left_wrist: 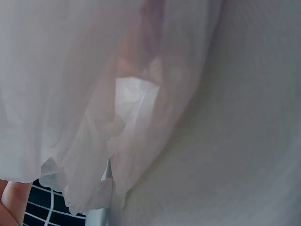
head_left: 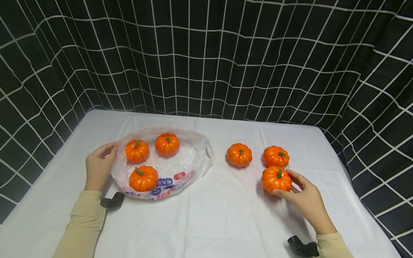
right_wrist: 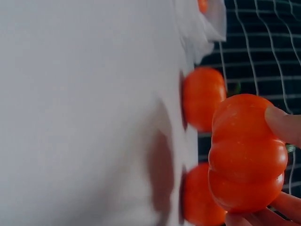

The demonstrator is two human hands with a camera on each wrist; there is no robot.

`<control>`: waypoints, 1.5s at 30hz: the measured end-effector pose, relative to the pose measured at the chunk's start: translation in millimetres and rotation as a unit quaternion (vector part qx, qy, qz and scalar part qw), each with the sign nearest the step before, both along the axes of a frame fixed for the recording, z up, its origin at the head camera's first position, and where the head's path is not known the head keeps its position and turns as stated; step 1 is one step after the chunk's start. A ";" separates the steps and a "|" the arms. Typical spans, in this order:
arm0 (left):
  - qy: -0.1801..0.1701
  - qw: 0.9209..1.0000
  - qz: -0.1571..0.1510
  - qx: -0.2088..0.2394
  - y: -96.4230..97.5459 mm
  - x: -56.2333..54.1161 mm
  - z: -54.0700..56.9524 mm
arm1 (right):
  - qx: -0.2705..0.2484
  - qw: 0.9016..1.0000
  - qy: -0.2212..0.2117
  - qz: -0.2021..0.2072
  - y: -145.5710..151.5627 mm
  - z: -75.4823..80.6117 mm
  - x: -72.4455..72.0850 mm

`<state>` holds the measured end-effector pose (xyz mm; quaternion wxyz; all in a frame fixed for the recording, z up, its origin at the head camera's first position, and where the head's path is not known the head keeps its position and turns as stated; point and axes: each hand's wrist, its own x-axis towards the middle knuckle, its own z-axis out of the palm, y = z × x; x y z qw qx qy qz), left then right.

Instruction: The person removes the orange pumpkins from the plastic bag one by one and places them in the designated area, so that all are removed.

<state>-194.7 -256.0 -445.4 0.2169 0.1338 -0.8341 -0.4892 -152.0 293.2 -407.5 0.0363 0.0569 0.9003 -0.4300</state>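
Observation:
My left hand (head_left: 99, 165) pinches the left rim of a thin white plastic bag (head_left: 190, 152) that lies spread on the table with its mouth open. Three small orange pumpkins (head_left: 143, 178) with green stems sit inside it. In the left wrist view the bag's film (left_wrist: 136, 103) covers most of the picture. At the right, my right hand (head_left: 306, 199) grips another small pumpkin (right_wrist: 247, 155) between thumb and fingers. A shadow below it in the right wrist view shows it raised off the cloth. Just behind it is a second pumpkin (head_left: 276, 156).
One more pumpkin (head_left: 239, 155) stands between the bag and my right hand. A white cloth (head_left: 219, 218) covers the table. Black curtains with a white grid (head_left: 206, 53) hang behind and at both sides. Each wrist bears a black mount (head_left: 302, 247).

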 end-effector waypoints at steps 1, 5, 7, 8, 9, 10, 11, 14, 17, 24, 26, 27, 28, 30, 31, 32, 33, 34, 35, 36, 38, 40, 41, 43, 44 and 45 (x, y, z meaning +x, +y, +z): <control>0.000 1.000 0.001 0.000 0.1 0.2 0.2 | -0.002 1.000 0.003 -0.005 3.8 0.0 0.6; -0.002 1.000 0.004 -0.004 0.0 1.9 0.4 | -0.006 1.000 0.011 -0.024 17.2 0.7 1.7; -0.007 1.000 0.006 -0.006 -0.4 3.1 0.3 | 0.002 0.999 0.012 -0.032 23.5 1.3 1.6; -0.008 1.000 0.007 -0.006 -0.7 3.5 0.2 | 0.008 0.999 0.011 -0.035 26.3 1.7 1.4; -0.010 1.000 0.008 -0.005 -0.9 4.1 0.3 | 0.014 0.999 0.011 -0.038 29.3 2.1 0.9; -0.010 1.000 0.008 -0.005 -1.2 4.4 0.3 | 0.021 0.999 0.010 -0.040 31.9 2.7 0.6; -0.011 1.000 0.009 -0.005 -1.2 4.8 0.5 | 0.025 0.999 0.009 -0.044 34.6 3.1 0.0; -0.008 1.000 0.007 -0.003 -1.6 4.6 1.7 | 0.035 0.998 0.011 -0.053 41.8 4.1 -1.3; 0.000 1.000 0.003 -0.001 -1.8 3.3 2.1 | 0.035 0.997 0.017 -0.066 49.1 4.1 -3.1; -0.001 1.000 -0.002 -0.001 -1.4 1.5 0.7 | 0.028 0.995 0.000 -0.096 63.0 -0.3 -7.9; -0.002 1.000 -0.003 0.000 -0.8 1.6 0.7 | 0.018 0.994 -0.002 -0.104 66.3 -2.0 -10.6; -0.001 1.000 -0.004 0.000 -0.1 2.1 1.0 | 0.014 0.994 0.000 -0.106 68.3 -2.7 -12.4; 0.000 1.000 -0.004 -0.001 0.0 1.6 0.9 | 0.010 0.994 0.004 -0.108 70.2 -3.4 -14.2; 0.004 1.000 -0.004 -0.003 0.7 1.3 0.6 | 0.008 0.994 0.009 -0.113 74.2 -4.5 -18.2; 0.006 1.000 -0.004 -0.002 1.2 1.6 0.7 | 0.009 0.993 0.011 -0.115 76.3 -5.2 -20.0; 0.008 1.000 -0.005 -0.001 1.5 1.3 0.5 | 0.011 0.993 0.013 -0.117 78.7 -5.8 -21.6; 0.008 1.000 -0.006 -0.002 1.8 1.3 0.2 | 0.012 0.993 0.013 -0.120 81.0 -6.3 -23.1; 0.007 1.000 -0.006 -0.001 1.8 1.2 -0.1 | 0.014 0.992 0.014 -0.123 82.7 -6.7 -25.0; 0.007 1.000 -0.006 0.000 2.1 1.7 -0.4 | 0.016 0.992 0.013 -0.126 84.3 -7.0 -27.0; 0.006 1.000 -0.007 0.001 2.0 1.8 -0.6 | 0.018 0.991 0.015 -0.128 85.8 -7.5 -29.2; 0.007 1.000 -0.008 0.004 1.9 1.3 -1.0 | 0.021 0.991 0.018 -0.132 88.5 -8.3 -34.4; 0.006 1.000 -0.010 0.005 1.9 1.1 -1.2 | 0.024 0.990 0.018 -0.136 91.0 -10.0 -40.1; 0.006 1.000 -0.011 0.007 1.8 1.1 -1.3 | 0.024 0.990 0.016 -0.139 92.2 -11.0 -43.2; 0.005 1.000 -0.011 0.008 1.5 0.8 -1.2 | 0.023 0.989 0.012 -0.144 94.5 -13.1 -48.7; 0.004 1.000 -0.011 0.008 1.4 1.0 -1.0 | 0.023 0.989 0.010 -0.147 95.6 -14.0 -51.1; 0.003 1.000 -0.009 0.007 1.5 1.6 -0.7 | 0.024 0.988 0.008 -0.150 96.7 -14.8 -53.5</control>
